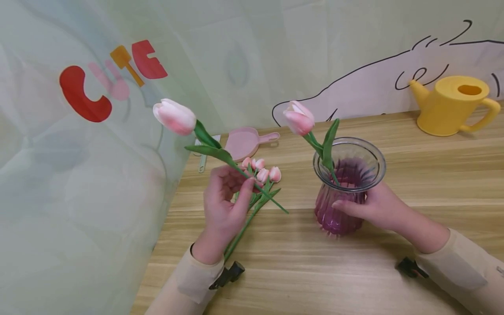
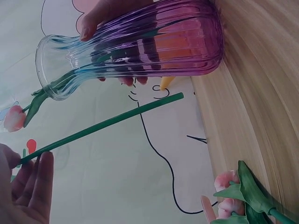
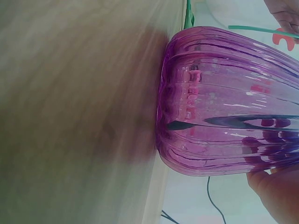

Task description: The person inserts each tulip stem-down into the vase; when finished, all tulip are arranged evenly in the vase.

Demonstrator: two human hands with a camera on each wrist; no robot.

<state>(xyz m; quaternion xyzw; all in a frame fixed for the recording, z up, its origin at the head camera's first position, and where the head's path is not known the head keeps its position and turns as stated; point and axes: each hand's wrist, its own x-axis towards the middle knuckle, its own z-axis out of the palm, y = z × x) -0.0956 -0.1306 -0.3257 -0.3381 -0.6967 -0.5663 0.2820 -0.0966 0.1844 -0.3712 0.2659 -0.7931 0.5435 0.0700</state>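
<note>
My left hand (image 1: 224,205) pinches the green stem of a pink-and-white tulip (image 1: 175,117) between thumb and fingers. The flower tilts up to the left, and its bare stem end points down toward the vase. Around the glass vase (image 1: 330,215), clear at the rim and purple below, my right hand (image 1: 383,208) is wrapped from the right side. Another tulip (image 1: 300,119) stands in this vase, leaning left over its rim. In the left wrist view, the held stem (image 2: 107,125) runs beside the vase, apart from it. The right wrist view shows the purple vase base (image 3: 219,93) close up.
Several more tulips (image 1: 263,176) lie on the wooden table (image 1: 299,267) behind and below my left hand. Farther back are a pink dustpan (image 1: 242,143) and a small pale green brush (image 1: 202,164). A yellow watering can (image 1: 449,107) stands at the back right, before a printed curtain (image 1: 244,57).
</note>
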